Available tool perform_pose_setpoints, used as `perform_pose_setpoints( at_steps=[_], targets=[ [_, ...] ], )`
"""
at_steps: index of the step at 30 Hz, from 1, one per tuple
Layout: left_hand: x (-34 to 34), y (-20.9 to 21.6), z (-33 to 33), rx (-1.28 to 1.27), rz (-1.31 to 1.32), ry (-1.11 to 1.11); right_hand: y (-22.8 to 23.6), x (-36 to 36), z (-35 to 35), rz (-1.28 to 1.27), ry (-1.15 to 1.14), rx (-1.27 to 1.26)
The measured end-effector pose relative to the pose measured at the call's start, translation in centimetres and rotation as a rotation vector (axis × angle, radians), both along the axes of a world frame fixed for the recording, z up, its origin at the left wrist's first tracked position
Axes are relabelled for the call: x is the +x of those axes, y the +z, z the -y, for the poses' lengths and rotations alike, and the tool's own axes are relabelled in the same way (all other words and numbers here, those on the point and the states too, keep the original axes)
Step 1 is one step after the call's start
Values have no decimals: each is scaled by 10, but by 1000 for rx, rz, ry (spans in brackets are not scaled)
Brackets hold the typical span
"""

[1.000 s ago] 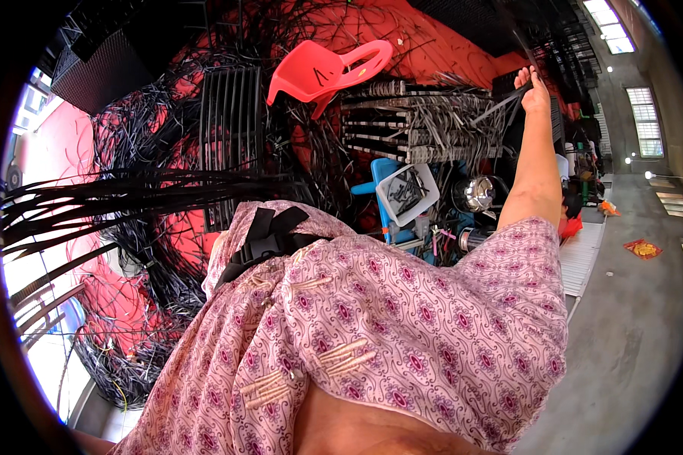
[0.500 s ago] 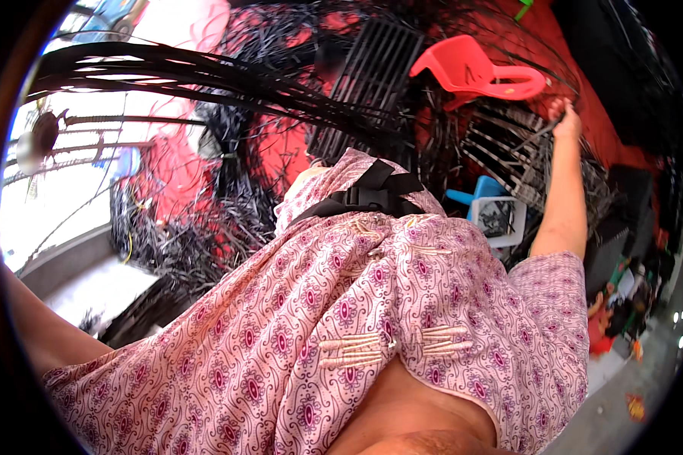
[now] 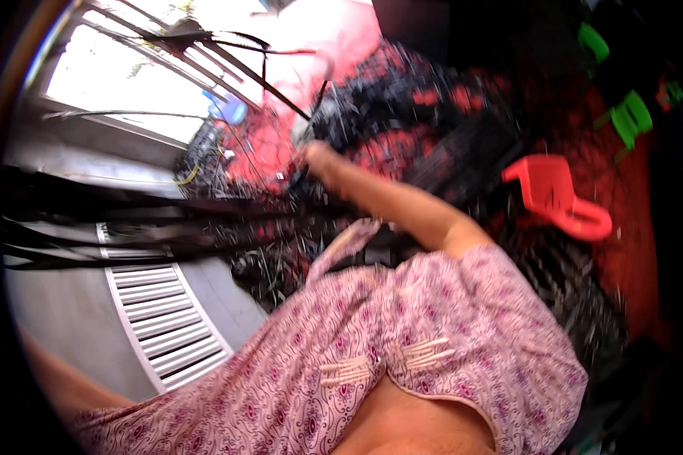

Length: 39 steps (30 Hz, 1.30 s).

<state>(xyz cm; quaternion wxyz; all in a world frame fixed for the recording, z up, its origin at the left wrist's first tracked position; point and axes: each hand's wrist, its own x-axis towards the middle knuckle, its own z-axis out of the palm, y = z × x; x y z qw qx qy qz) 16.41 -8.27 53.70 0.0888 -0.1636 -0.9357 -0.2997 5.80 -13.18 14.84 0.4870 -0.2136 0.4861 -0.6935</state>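
My right arm reaches across my body to the left, and my right hand [image 3: 316,158] is smeared by motion beside a dark rod [image 3: 269,85]. Whether its fingers hold anything cannot be made out. A loose bundle of long, flat black strips [image 3: 121,201] stretches from the left edge toward my lap, below that hand. Only my left forearm [image 3: 72,387] shows, at the lower left; its hand is outside the picture. Tangled black strips [image 3: 410,98] lie in heaps over the red floor covering [image 3: 262,159].
A red plastic chair [image 3: 550,186] stands at the right, with small green chairs [image 3: 630,120] beyond it. At the left, a white slatted panel [image 3: 167,315] lies near a low ledge [image 3: 114,136] by the bright opening. A blue container [image 3: 231,110] sits past the ledge.
My view has turned left. My right hand has swung from the far right, where it was closed near a thin dark strip, across to the left. The strip bundle now appears lower.
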Motion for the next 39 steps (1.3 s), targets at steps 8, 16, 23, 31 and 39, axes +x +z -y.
perform_pose_setpoints(
  at_steps=[8,16,23,31,39],
  targets=[
    [-21,142,-17,-377,-964,-19,13,14,-43,-1336,544,-92],
    [-214,-102,22,76,-204,59,-128,-56,-253,-57,238,387],
    [-215,-352,103,-300,-253,140,-136,63,-433,582,-866,721],
    [-213,-295,363,-840,-273,175,-196,191,-449,1029,-1154,664],
    [-206,-212,299,-212,168,313,-230,88,-359,884,-1238,612]
  ],
)
